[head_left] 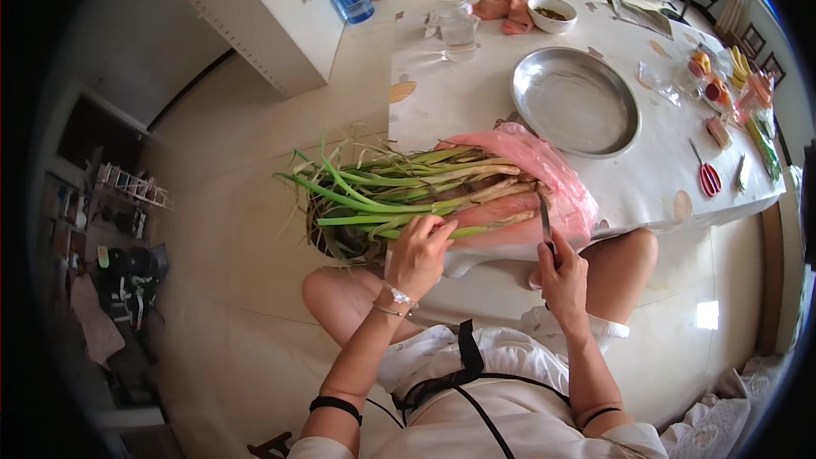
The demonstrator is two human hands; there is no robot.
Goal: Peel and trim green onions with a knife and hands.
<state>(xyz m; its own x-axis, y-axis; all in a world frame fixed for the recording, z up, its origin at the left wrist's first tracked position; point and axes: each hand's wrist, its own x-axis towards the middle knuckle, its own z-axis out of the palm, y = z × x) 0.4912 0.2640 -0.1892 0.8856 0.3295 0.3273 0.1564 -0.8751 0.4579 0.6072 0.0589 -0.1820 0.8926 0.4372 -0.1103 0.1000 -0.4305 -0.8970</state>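
left hand (418,252) fingers pinching green onions (399,191) on pink bag (544,183), right hand (563,276) gripping knife (545,223)

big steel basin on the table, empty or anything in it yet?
Empty. The steel basin shows only bare metal inside; the green onions lie on the pink bag, apart from it.

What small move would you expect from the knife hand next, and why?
Probably bring the knife down across the root ends of the green onions. The right hand holds the blade just beside them, while the left hand steadies the stalks on the pink bag.
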